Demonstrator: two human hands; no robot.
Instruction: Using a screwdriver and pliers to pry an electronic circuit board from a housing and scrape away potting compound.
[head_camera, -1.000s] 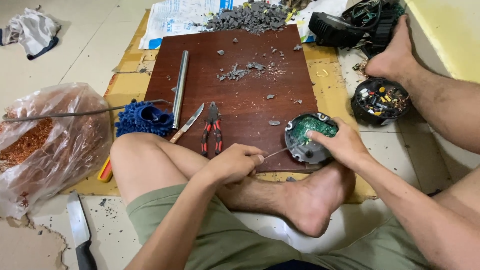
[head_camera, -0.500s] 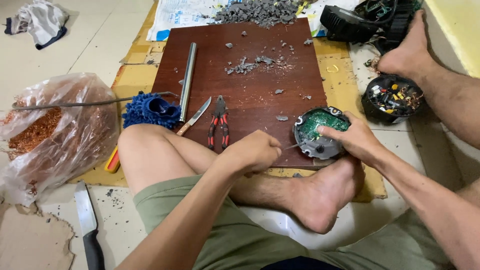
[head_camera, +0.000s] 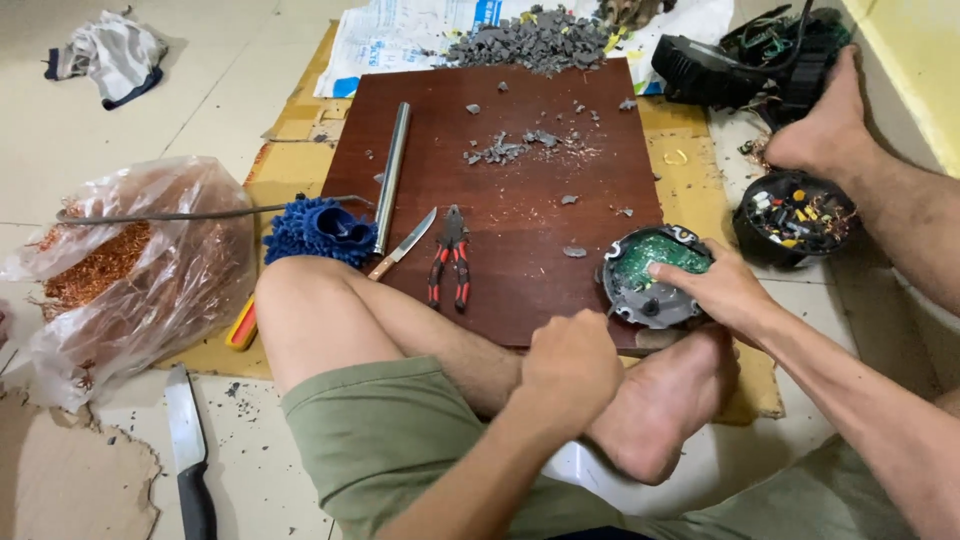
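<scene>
Your right hand (head_camera: 722, 290) gripped the round grey housing with the green circuit board (head_camera: 655, 276), fingers curled over its right rim and the thumb pressed on the board's face. That housing sat tilted at the near right corner of the brown wooden board (head_camera: 500, 240), just above your bare foot (head_camera: 665, 400). Your left hand (head_camera: 572, 368) was clenched into a fist just beside the housing, below and to the left of it, knuckles up; I could not tell whether it held anything. Beyond the left fingers lay the red-handled pliers (head_camera: 450, 262) and a small knife (head_camera: 402, 246), then a metal rod (head_camera: 391, 176). Well beyond the right fingers sat a black cup of parts (head_camera: 795, 216).
</scene>
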